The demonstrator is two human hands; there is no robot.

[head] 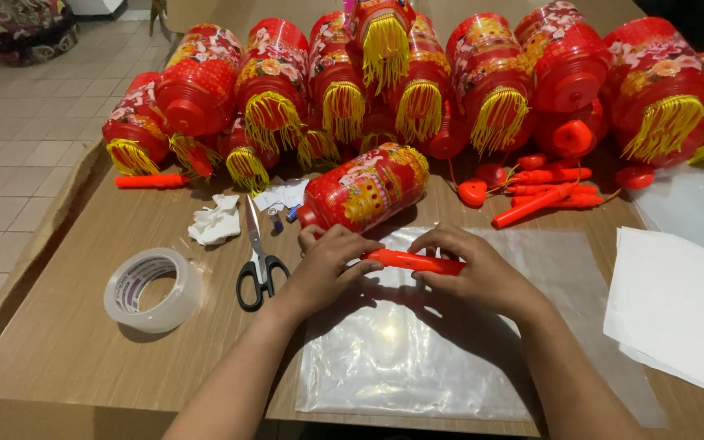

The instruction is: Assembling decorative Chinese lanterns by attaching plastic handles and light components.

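Slim red plastic stick (414,261), smooth and glossy, lying level just above a clear plastic sheet (385,350) at the table's near middle. Pinched at one end by the left hand (329,265), fingers curled closed around it; gripped at the other end by the right hand (470,273), thumb beneath and fingers folded over the top. Just beyond, on its side, a red paper lantern (364,189), cylindrical, printed in gold and pink. Farther back, heaped in a row, more lanterns (490,77) of the same kind, with red plastic caps and fringed yellow tassels. To the right of the single lantern, loose red sticks (543,195) and a small red heart-shaped piece (473,192). To the left, black-handled scissors (258,257), crumpled white tissue (215,222), and a roll of clear tape (153,289). At far right, stacked white paper (678,305). Beneath everything, a brown wood-grain table (59,358).
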